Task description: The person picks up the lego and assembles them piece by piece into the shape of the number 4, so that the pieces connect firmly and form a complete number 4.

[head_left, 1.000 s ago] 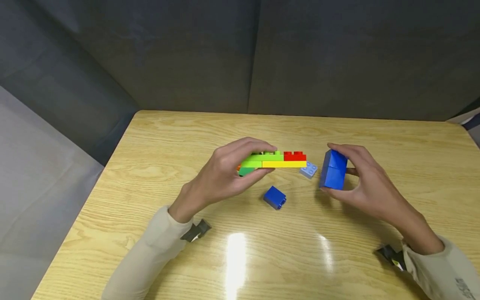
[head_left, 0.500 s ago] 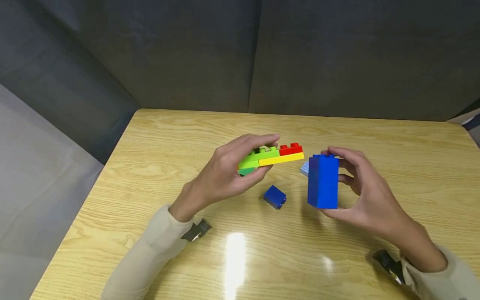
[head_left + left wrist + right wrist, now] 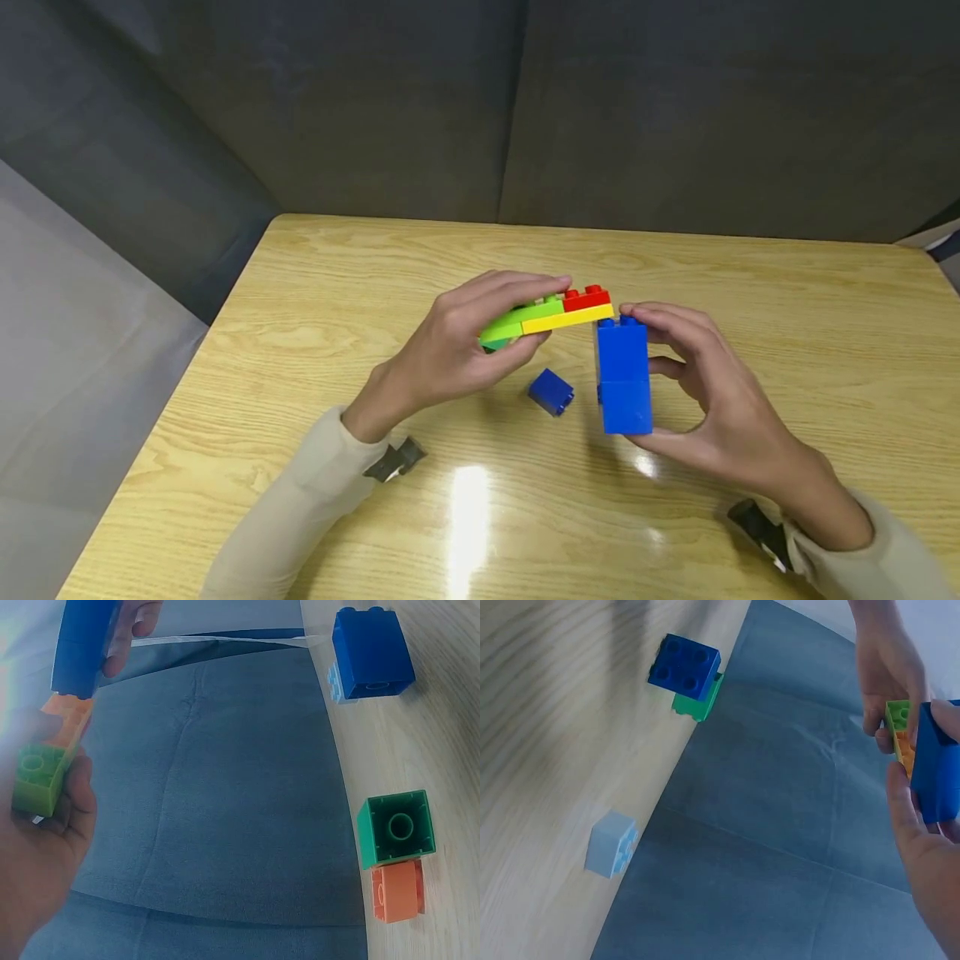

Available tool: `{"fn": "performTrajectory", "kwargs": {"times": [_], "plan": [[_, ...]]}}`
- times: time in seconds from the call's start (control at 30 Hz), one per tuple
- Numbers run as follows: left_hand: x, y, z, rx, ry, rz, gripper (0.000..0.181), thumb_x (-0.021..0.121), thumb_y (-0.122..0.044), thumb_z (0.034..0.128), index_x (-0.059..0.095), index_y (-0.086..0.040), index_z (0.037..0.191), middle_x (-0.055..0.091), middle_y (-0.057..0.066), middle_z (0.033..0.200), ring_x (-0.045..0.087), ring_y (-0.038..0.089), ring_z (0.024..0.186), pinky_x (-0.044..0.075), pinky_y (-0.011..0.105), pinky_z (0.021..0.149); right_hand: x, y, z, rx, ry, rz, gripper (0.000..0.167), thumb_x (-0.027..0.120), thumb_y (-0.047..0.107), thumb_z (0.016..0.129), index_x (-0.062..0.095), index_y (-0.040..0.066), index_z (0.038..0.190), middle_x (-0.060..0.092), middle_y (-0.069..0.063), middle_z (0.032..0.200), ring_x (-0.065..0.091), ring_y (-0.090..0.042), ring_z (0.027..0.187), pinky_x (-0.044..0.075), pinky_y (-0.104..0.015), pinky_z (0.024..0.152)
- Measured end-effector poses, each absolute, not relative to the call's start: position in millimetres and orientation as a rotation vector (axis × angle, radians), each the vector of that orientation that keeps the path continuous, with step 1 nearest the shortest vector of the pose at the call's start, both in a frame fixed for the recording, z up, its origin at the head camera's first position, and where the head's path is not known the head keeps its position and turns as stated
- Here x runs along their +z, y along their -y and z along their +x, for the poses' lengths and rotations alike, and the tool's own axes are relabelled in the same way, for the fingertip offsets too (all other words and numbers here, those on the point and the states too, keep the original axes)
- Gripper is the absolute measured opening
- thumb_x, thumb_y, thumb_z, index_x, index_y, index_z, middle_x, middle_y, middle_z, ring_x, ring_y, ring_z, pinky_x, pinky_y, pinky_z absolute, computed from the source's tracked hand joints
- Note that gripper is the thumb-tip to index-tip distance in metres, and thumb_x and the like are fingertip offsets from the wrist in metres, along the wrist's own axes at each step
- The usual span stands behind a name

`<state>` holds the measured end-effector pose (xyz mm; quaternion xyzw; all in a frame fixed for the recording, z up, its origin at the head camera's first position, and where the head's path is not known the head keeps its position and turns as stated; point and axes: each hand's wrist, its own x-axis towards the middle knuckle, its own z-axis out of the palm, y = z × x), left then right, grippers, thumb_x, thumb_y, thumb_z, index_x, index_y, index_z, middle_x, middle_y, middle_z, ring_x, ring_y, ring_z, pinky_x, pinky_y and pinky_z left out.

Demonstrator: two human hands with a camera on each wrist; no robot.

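Note:
My left hand pinches a long joined piece of toy building bricks: a lime-green part, a yellow brick and a red brick on top of its right end. The piece tilts up to the right. Held between the thumb and fingers of my right hand is a tall stack of blue bricks, studs facing away. The yellow end meets the stack's studded far end in the head view; whether they touch I cannot tell. In the left wrist view, the blue stack overlaps the piece's end.
A loose dark blue brick lies on its side on the wooden table. A light blue brick, a green brick and an orange brick are on the table too. Grey cloth hangs behind it.
My right hand has moved left and turned the blue stack more upright, bringing it to the yellow end. The left hand's piece has tilted up at its right end. The light blue brick is now hidden in the head view.

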<state>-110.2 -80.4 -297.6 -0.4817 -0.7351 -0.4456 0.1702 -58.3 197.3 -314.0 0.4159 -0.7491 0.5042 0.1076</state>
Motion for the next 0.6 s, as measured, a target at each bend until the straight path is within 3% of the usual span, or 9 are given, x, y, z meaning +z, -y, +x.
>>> {"fn": "performTrajectory", "kwargs": {"times": [0.33, 0.6], "plan": [[-295.8, 80.0, -110.8, -1.275, 2.086, -1.425, 0.044, 0.078, 0.0, 0.0892, 0.065, 0.008, 0.131, 0.069, 0.018, 0.133, 0.065, 0.023, 0.124, 0.05, 0.034, 0.107, -318.6, -195.2, -56.8, 1.423, 2.168, 1.278, 0.089, 0.073, 0.045, 0.094, 0.039, -0.019, 0.145, 0.027, -0.024, 0.164, 0.045, -0.022, 0.141, 0.05, -0.018, 0.099], [-296.5, 80.4, -109.0, -1.306, 2.105, -1.405, 0.046, 0.079, 0.001, 0.0885, 0.065, 0.008, 0.132, 0.069, 0.017, 0.132, 0.065, 0.022, 0.12, 0.052, 0.031, 0.103, -320.6, -195.3, -58.7, 1.467, 2.134, 1.313, 0.089, 0.075, 0.042, 0.094, 0.037, -0.02, 0.145, 0.03, -0.023, 0.163, 0.047, -0.022, 0.139, 0.051, -0.017, 0.097]]}}
